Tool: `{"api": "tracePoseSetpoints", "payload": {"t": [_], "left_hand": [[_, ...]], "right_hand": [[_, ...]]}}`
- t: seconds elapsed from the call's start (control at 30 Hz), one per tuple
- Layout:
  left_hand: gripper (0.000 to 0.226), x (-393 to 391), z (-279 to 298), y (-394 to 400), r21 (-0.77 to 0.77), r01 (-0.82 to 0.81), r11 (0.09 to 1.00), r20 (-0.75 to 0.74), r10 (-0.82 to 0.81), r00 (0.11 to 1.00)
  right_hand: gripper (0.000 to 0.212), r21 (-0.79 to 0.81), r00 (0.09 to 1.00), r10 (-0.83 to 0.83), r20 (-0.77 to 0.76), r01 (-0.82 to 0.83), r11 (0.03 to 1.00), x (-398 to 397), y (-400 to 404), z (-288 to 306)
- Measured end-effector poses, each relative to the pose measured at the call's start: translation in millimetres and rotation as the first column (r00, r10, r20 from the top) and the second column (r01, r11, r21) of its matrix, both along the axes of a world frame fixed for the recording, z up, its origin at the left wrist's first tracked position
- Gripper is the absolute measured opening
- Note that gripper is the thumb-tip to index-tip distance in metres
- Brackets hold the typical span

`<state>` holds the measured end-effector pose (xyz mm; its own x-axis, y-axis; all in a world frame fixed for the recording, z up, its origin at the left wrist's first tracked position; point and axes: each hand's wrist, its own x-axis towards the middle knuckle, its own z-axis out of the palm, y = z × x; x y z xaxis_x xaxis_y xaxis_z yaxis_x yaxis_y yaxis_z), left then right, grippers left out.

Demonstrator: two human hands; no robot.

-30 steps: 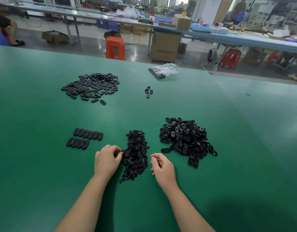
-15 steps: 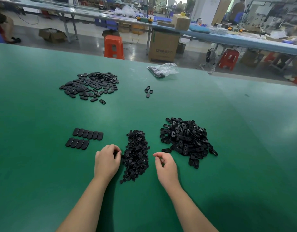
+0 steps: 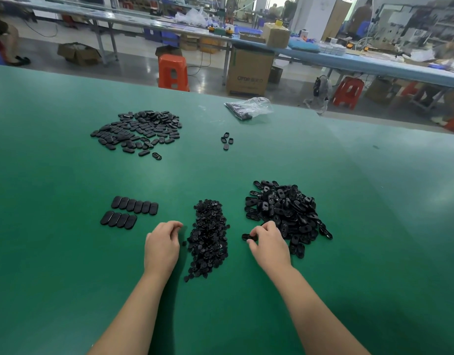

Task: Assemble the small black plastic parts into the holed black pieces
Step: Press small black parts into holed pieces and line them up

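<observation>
You are at the pick-up step: your right hand (image 3: pixel 269 242) pinches a holed piece (image 3: pixel 246 237) at the 8 o'clock edge of its heap (image 3: pixel 285 213), while your left hand (image 3: pixel 162 245), curled with contents hidden, must bring a small part from the pile (image 3: pixel 208 237) at its 3 o'clock.

Green table (image 3: pixel 67 252), small-parts pile (image 3: pixel 209 237), holed-pcs pile (image 3: pixel 285 213), far pile (image 3: pixel 139 131), two rows of ovals (image 3: pixel 130 212), plastic bag (image 3: pixel 249 107).

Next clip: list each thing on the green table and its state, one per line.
Left hand: fingers curled beside the small parts, hold unclear.
Right hand: pinching one holed piece.
Small parts: loose heap.
Holed pieces: loose pile.
Two rows of oval pieces: lined up flat.
Far pile: spread out.
Plastic bag: lying crumpled.
</observation>
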<state>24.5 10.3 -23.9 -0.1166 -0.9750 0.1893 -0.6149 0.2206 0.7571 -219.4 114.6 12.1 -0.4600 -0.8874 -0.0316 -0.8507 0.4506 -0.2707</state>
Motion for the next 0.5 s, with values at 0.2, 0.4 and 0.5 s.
{"api": "tracePoseSetpoints", "payload": {"t": [0.2, 0.4, 0.5], "left_hand": [[0.019, 0, 4, 1, -0.014, -0.001, 1.0, -0.026, 0.001, 1.0], [0.015, -1, 7, 1, 0.004, -0.014, 1.0, -0.022, 0.014, 1.0], [0.019, 0, 7, 2, 0.031, -0.013, 0.999, -0.029, 0.014, 0.999]], "right_hand": [[0.027, -0.051, 0.997, 0.071, 0.012, -0.07, 0.996, 7, 6, -3], [0.028, -0.106, 0.994, 0.109, 0.004, -0.108, 0.989, 11, 9, 2], [0.039, -0.139, 0.989, 0.065, 0.129, -0.047, 0.989, 14, 8, 3]]}}
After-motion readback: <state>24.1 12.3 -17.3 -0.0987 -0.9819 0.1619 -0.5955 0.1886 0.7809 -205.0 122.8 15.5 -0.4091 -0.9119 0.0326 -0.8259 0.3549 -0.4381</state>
